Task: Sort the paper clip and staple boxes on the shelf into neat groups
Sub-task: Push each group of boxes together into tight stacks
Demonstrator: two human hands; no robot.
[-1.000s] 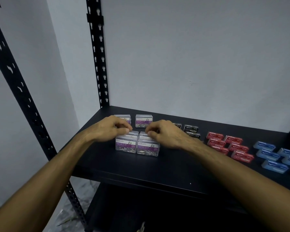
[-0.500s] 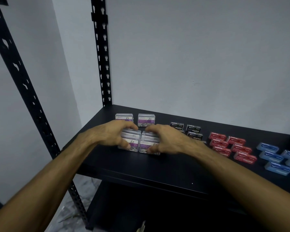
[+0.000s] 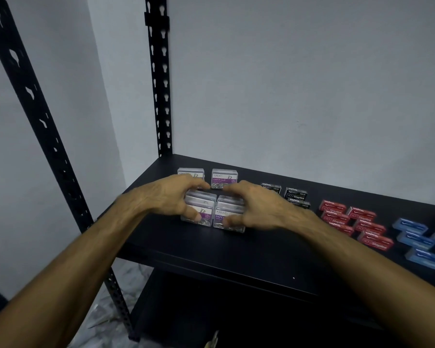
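Two stacks of clear paper clip boxes with purple labels stand side by side at the front left of the black shelf (image 3: 236, 254). My left hand (image 3: 172, 197) grips the left stack (image 3: 202, 209), thumb on its front and fingers behind. My right hand (image 3: 254, 205) grips the right stack (image 3: 228, 214) the same way. Two more paper clip boxes (image 3: 224, 178) stand behind them near the wall. Black staple boxes (image 3: 295, 194), red staple boxes (image 3: 359, 223) and blue staple boxes (image 3: 416, 241) lie in groups to the right.
A grey wall closes the back and left of the shelf. Black slotted uprights (image 3: 160, 79) rise at the back left corner and front left (image 3: 33, 101). A lower shelf lies dark beneath.
Both hands have slid from the tops of the two front stacks down onto their fronts and backs, closing around them. The stacks have shifted slightly.
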